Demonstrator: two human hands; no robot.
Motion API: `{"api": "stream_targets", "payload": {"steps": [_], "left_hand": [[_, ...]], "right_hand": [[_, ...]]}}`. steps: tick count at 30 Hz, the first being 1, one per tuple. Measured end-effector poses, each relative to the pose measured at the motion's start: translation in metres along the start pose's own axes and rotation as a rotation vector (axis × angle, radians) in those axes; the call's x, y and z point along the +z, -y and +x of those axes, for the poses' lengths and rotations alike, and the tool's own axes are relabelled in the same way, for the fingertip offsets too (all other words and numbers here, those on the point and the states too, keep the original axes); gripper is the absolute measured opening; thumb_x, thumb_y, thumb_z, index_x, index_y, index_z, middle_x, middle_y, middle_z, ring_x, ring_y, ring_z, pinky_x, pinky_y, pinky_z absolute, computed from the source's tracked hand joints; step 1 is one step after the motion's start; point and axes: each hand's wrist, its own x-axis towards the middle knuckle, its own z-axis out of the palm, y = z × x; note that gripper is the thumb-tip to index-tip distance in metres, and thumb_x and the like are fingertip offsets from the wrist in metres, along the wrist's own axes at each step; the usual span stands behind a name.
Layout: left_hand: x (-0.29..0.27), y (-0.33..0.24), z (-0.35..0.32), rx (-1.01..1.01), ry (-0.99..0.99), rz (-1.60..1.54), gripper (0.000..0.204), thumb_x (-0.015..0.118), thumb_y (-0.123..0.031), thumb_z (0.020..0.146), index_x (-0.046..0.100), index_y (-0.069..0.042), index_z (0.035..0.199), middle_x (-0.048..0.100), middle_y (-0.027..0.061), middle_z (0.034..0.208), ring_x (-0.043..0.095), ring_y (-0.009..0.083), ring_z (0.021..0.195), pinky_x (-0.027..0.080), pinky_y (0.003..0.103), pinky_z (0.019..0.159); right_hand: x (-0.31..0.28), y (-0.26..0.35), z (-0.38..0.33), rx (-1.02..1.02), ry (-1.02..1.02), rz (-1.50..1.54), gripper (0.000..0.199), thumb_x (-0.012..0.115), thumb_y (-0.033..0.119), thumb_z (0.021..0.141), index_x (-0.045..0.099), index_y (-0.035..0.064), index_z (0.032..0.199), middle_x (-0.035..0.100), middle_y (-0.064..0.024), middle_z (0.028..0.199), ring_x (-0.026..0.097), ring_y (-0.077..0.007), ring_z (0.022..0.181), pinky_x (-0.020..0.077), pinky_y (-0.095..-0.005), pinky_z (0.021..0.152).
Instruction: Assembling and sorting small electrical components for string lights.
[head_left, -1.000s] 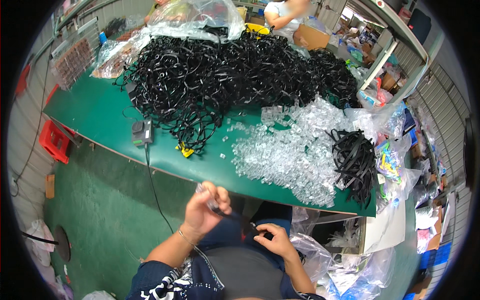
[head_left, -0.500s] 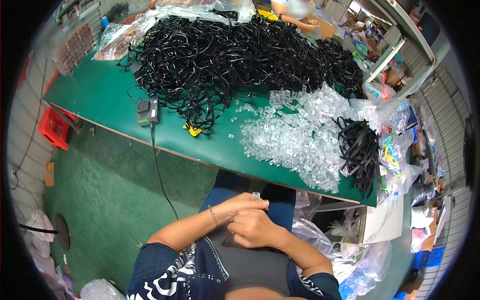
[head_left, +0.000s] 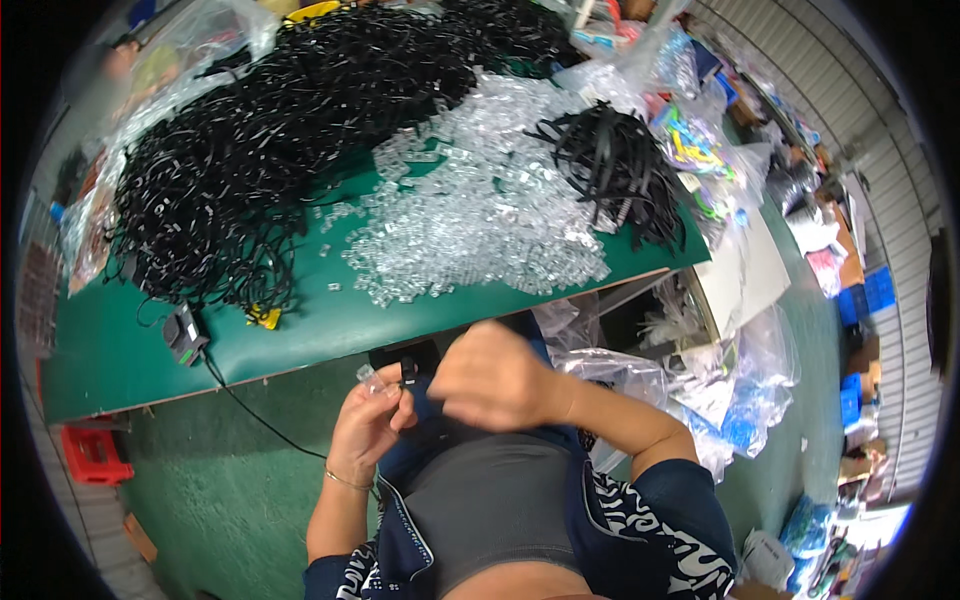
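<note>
Currently clear piece (head_left: pixel 371 380) pinched in left hand (head_left: pixel 366 422), right hand (head_left: pixel 497 380) near.

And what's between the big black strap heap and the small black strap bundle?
The pile of clear plastic pieces lies between the big heap and the small bundle, in the head view.

No lettering, label, number or sign can be read here.

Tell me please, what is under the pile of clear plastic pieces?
The green table shows in front of the pile and between loose pieces at its left. Whatever lies under the pile's middle is covered, not visible.
</note>
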Motion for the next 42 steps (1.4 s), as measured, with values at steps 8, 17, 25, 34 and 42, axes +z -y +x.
{"api": "stream_targets", "payload": {"steps": [8,17,25,34,42], "left_hand": [[0.008,0.046,0.008,-0.223,0.065,0.068,0.019,0.055,-0.014,0.086,0.056,0.001,0.098,0.049,0.0001,0.06,0.042,0.008,0.051,0.035,0.022,0.053],[0.026,0.054,0.015,-0.195,0.027,0.161,0.016,0.053,-0.012,0.087,0.057,0.0,0.096,0.049,0.0006,0.061,0.044,0.0078,0.052,0.035,0.021,0.054],[0.031,0.058,0.021,-0.206,0.055,0.19,0.016,0.053,-0.011,0.086,0.056,0.0,0.098,0.048,0.0007,0.061,0.043,0.0088,0.054,0.034,0.022,0.053],[0.028,0.057,0.02,-0.201,0.076,0.119,0.016,0.053,-0.013,0.087,0.056,-0.001,0.097,0.048,0.0006,0.061,0.042,0.0085,0.052,0.034,0.023,0.052],[0.034,0.059,0.043,-0.022,0.19,-0.028,0.02,0.052,-0.026,0.088,0.051,-0.007,0.093,0.05,0.0041,0.068,0.042,0.0103,0.058,0.034,0.024,0.057]], "right_hand": [[-0.125,-0.139,-0.07,0.586,-0.418,-0.547,0.017,0.064,0.01,0.075,0.056,-0.0005,0.065,0.052,-0.0113,0.06,0.053,-0.0236,0.057,0.0414,-0.0321,0.053],[-0.161,-0.188,-0.078,0.468,-0.085,-1.04,0.023,0.058,0.006,0.07,0.064,0.013,0.091,0.053,-0.0031,0.078,0.053,-0.0201,0.079,0.0403,-0.0339,0.067],[-0.184,-0.202,-0.068,0.337,0.053,-1.126,0.011,0.055,0.009,0.071,0.059,0.0135,0.08,0.052,-0.0032,0.073,0.055,-0.0212,0.074,0.0404,-0.0359,0.065],[-0.217,-0.153,-0.052,0.638,-0.717,0.115,0.019,0.052,0.008,0.087,0.059,-0.0029,0.1,0.063,-0.0068,0.09,0.059,-0.0141,0.084,0.0453,-0.0243,0.076],[-0.137,-0.045,-0.051,0.418,-0.353,0.381,0.022,0.054,0.015,0.085,0.056,-0.0029,0.097,0.059,-0.015,0.091,0.059,-0.0226,0.084,0.0471,-0.0343,0.076]]}}
